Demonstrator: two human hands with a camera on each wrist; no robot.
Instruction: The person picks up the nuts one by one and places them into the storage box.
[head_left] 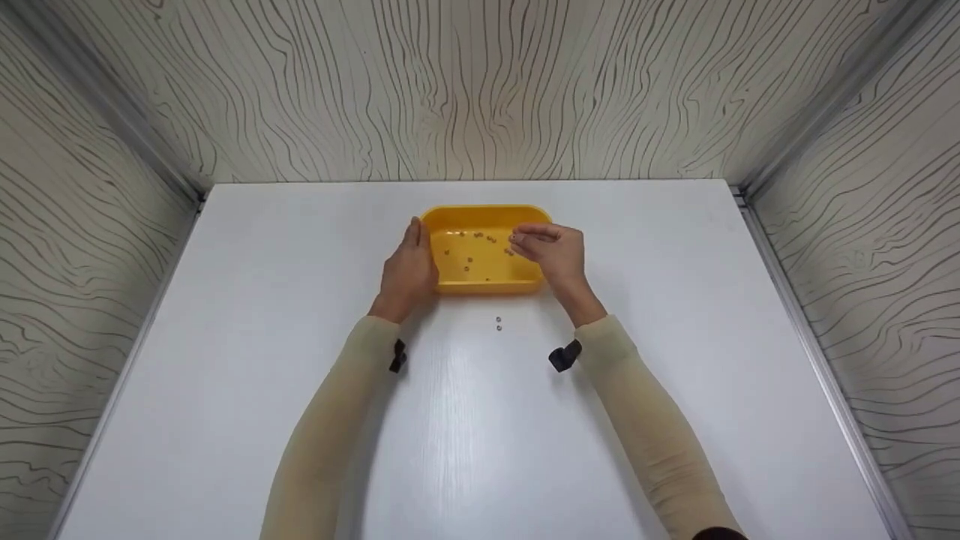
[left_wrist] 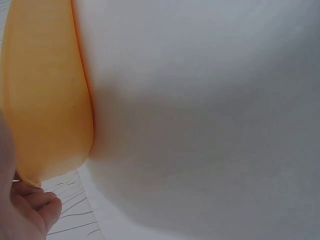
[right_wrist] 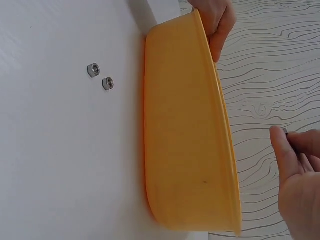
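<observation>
A yellow plastic bin (head_left: pixel 487 288) stands on the table, with several small metal nuts scattered over its floor. My left hand (head_left: pixel 409 271) grips the bin's left rim, and its curled fingers (left_wrist: pixel 42 205) show past the edge in the left wrist view. Above the right part of the bin, my right hand (head_left: pixel 559 251) pinches a hex nut (right_wrist: pixel 285 131) between thumb and forefinger, mostly hidden by the fingertips. Two more hex nuts, a nearer one (head_left: pixel 499 328) and a farther one (head_left: pixel 498 319), lie on the table just in front of the bin.
The white table (head_left: pixel 465 435) extends around the bin on all sides. A wood-grain patterned wall (head_left: pixel 480 90) rises behind its far edge, with similar panels at left and right. Dark wrist cameras sit on both sleeves.
</observation>
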